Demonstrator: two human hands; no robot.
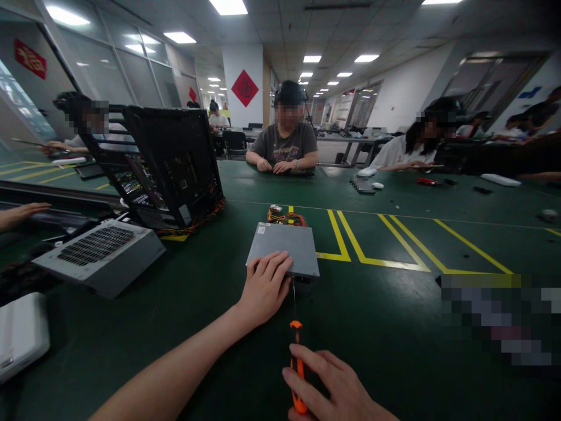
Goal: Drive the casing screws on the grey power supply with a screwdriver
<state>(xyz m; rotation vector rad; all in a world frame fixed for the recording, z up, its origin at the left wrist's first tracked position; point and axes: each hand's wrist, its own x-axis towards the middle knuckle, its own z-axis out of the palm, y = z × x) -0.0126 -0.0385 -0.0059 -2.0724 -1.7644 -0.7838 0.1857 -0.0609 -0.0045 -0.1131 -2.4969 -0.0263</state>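
A grey metal box (287,242) with a white label lies flat on the green table (210,327), a bundle of coloured wires (289,217) behind its far edge. My left hand (268,286) rests on the near left part of the box, fingers spread over its top and front edge. In my right hand (326,380) is an orange and black screwdriver (298,374), pinched at the handle. Its thin shaft points away from me, and the tip meets the near side of the box, where the exact contact point is too small to tell.
To the left stand a black computer case (175,169) and a second grey box with a grille (100,254). A white object (21,333) lies near left. Another person's hand (24,216) reaches in at far left. People sit across the table; red-handled pliers (428,182) lie far right.
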